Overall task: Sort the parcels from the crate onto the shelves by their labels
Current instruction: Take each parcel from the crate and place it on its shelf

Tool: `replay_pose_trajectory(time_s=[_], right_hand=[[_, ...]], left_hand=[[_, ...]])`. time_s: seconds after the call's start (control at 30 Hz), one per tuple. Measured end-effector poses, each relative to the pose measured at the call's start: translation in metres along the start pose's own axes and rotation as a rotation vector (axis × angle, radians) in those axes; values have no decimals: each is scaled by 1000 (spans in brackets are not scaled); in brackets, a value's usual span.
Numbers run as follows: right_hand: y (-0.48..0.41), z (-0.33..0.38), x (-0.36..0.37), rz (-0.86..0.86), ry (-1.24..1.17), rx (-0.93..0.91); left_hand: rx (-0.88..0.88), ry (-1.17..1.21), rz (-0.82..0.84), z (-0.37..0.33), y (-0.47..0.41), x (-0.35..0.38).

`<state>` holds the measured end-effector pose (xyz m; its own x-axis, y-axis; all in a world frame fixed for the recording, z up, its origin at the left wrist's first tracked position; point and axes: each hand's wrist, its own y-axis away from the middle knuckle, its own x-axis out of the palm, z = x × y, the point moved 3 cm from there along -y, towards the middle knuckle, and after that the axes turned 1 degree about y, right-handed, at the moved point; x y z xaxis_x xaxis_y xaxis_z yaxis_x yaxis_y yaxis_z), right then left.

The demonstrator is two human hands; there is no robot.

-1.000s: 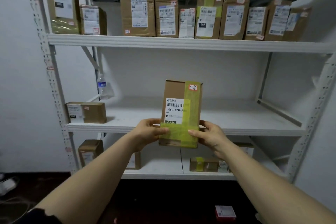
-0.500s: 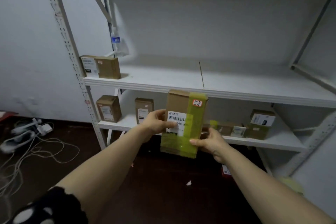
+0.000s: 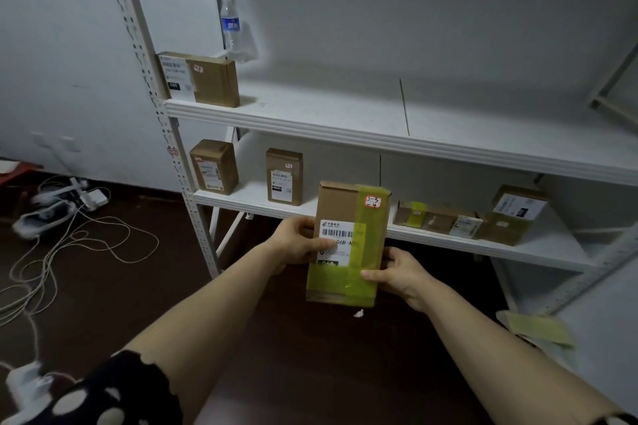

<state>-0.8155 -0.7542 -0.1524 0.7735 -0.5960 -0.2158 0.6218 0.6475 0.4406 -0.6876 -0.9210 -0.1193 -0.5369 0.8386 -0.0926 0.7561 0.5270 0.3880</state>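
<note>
One parcel (image 3: 348, 214), maybe 3-3-4: left grip (image 3: 297, 241), right grip (image 3: 397, 273).

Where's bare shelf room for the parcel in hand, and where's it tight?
Middle shelf: bare from the lone box rightward. Lower shelf: gap between the label-front upright box and the low taped box, partly hidden behind the held parcel. Crowded from that taped box to the tall right box.

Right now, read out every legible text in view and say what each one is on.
"3-3 -4": handwritten sticker on the held taped parcel.
"06B-A": its white shipping label, start hidden under the left hand thumb.
"060": black patch on the upper-shelf parcel.
Lower-shelf parcel labels and the bottle label: too blurred to read.
</note>
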Motion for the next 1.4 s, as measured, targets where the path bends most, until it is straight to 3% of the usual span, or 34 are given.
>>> replay_pose_trajectory(time_s=[0.2, 0.43, 0.63, 0.97, 1.23, 1.4], right_hand=[[-4, 2, -7, -12, 5, 0], [-15, 34, -28, -20, -253, -124], [-54, 56, -24, 8, -165, -142], [-182, 87, 11, -151, -92, -162], [-275, 102, 21, -257, -29, -161], [-320, 103, 20, -247, 23, -147]], left_hand=[[-12, -77, 30, 5, -5, 5], [-2, -235, 69, 13, -20, 4], [4, -229, 86, 13, -61, -13], [-24, -222, 57, 15, -187, -66], [168, -863, -256, -8, -254, -119], [237, -1111, -330, -26, -287, -132]])
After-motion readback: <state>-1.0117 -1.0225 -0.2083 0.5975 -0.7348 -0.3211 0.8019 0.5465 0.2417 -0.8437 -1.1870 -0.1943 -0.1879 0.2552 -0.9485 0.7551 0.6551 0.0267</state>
